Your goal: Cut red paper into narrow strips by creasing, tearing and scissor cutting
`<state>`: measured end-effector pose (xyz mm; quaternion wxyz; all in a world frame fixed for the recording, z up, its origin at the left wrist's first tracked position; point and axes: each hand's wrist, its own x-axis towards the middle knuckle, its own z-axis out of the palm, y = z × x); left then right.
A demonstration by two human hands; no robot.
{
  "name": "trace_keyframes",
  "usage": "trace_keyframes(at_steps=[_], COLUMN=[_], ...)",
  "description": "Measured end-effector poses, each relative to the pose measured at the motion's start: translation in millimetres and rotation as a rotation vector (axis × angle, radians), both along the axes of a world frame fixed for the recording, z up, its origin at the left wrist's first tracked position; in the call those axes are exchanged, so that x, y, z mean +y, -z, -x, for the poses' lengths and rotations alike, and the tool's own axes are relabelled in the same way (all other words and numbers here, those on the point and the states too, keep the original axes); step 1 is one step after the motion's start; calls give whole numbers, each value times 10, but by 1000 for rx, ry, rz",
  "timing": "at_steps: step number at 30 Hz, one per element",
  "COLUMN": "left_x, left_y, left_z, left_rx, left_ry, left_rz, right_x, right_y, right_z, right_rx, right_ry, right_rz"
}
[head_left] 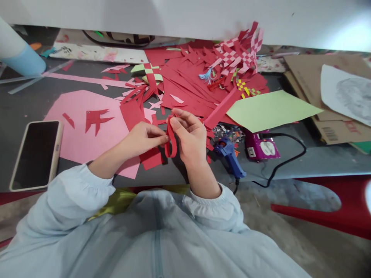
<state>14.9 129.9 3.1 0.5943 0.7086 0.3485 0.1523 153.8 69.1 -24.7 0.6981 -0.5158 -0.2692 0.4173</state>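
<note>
A looped red paper strip is held up between both hands over the table's front part. My right hand pinches its upper end between thumb and fingers. From the left, my left hand is closed with thumb and fingertips on the strip's side. Behind and below the hands lie red paper sheets and cut scraps. A folded red paper fish rests on a pink paper sheet left of my left hand.
A blue glue gun and a purple box with a black cable sit to the right. Woven red-pink pieces pile at the back. A green sheet, cardboard and a phone lie around. A blue-white bottle stands back left.
</note>
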Motion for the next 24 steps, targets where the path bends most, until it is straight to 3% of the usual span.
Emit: trace_keyframes(at_steps=[7,19,24], left_x=[-18,-12,-16], left_y=[-10,-26,-33], left_z=[-6,12,-9], left_rx=[29,61,0], left_ry=[-8,33,-24], left_rz=[18,-20,-13], right_x=[-19,-15,-20], right_y=[-3,-33,-26], right_z=[6,8,16], right_rx=[-156,-99,-119], right_ry=[-11,10,-9], right_rz=[-2,-7,-7])
